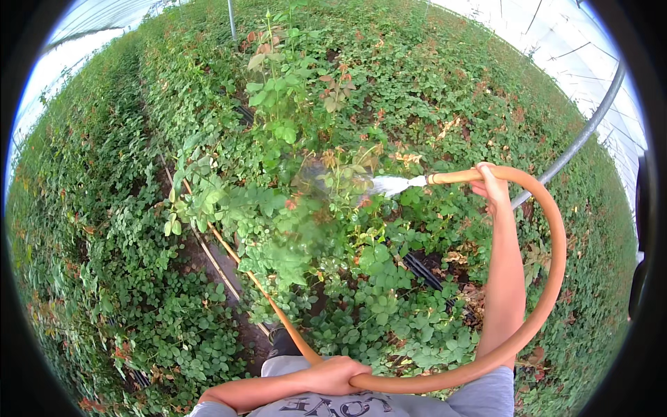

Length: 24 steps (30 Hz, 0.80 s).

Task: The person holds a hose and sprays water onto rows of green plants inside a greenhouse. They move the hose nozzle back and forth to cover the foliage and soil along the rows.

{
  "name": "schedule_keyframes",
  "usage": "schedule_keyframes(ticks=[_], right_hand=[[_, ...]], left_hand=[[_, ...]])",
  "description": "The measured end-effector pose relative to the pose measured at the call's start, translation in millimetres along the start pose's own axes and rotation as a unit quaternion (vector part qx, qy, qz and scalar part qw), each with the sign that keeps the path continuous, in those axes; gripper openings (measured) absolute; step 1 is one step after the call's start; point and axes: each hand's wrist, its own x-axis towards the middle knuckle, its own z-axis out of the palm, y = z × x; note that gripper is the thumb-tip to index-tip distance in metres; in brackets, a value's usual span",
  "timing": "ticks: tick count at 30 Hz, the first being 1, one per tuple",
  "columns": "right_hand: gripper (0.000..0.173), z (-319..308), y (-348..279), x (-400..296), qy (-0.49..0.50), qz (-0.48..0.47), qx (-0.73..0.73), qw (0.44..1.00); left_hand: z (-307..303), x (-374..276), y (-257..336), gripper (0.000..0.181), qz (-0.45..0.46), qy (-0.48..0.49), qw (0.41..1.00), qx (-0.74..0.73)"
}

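An orange rubber hose [553, 250] loops in a wide arc on my right side. Close behind its white nozzle [417, 181], my right hand [490, 186] grips the hose with the arm stretched forward. Water [388, 185] sprays leftward from the nozzle onto leafy rose bushes [333, 224]. At my waist, my left hand [336, 375] is closed around a lower stretch of the same hose. From there the hose runs forward and to the left, down along the path.
A narrow soil path [250, 333] with a thin pipe [216, 266] lies left of centre. Black irrigation tubes [422, 271] pass under the foliage. A grey metal post [583, 135] slants at the right, and another post [232, 21] stands ahead. White greenhouse sheeting [563, 47] rises behind.
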Motion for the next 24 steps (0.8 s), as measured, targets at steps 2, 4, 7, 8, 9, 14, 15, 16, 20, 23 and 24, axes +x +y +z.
schedule_keyframes(ticks=[2, 4, 7, 8, 9, 14, 15, 16, 20, 23, 24], right_hand=[[0.030, -18, 2, -10, 0.008, 0.015, -0.046, 0.999], [0.028, -43, 5, -21, 0.001, 0.024, -0.084, 0.996], [0.024, -87, 20, -38, 0.016, 0.005, -0.139, 0.990], [0.024, -106, 25, -46, 0.020, -0.011, -0.160, 0.987], [0.023, -124, 30, -53, 0.022, -0.028, -0.182, 0.983], [0.012, -177, 29, -102, 0.099, -0.064, -0.241, 0.963], [0.011, -182, 23, -112, 0.120, -0.045, -0.253, 0.959], [0.009, -182, 16, -123, 0.127, -0.058, -0.246, 0.959], [0.008, -192, 32, -128, 0.174, -0.101, -0.185, 0.962], [0.015, -160, 47, -112, 0.217, -0.102, -0.042, 0.970], [0.015, -149, 51, -105, 0.223, -0.119, 0.009, 0.967]], left_hand=[[-2, 4, -2, 0.015, 0.012, -0.010, 1.000, -0.016], [-2, 9, -3, 0.016, 0.010, -0.031, 0.999, -0.009], [2, 16, -6, 0.017, 0.020, -0.059, 0.998, -0.009], [3, 18, -6, 0.018, 0.026, -0.067, 0.997, -0.011], [3, 20, -5, 0.018, 0.027, -0.077, 0.997, -0.012], [6, 24, -4, 0.020, 0.025, -0.098, 0.995, -0.009], [7, 24, -4, 0.021, 0.024, -0.099, 0.995, -0.012], [8, 23, -5, 0.021, 0.023, -0.098, 0.995, -0.014], [12, 22, -7, 0.020, 0.038, -0.071, 0.996, -0.034], [14, 19, -8, 0.022, 0.015, -0.087, 0.996, -0.006], [14, 18, -7, 0.023, 0.012, -0.090, 0.996, -0.002]])
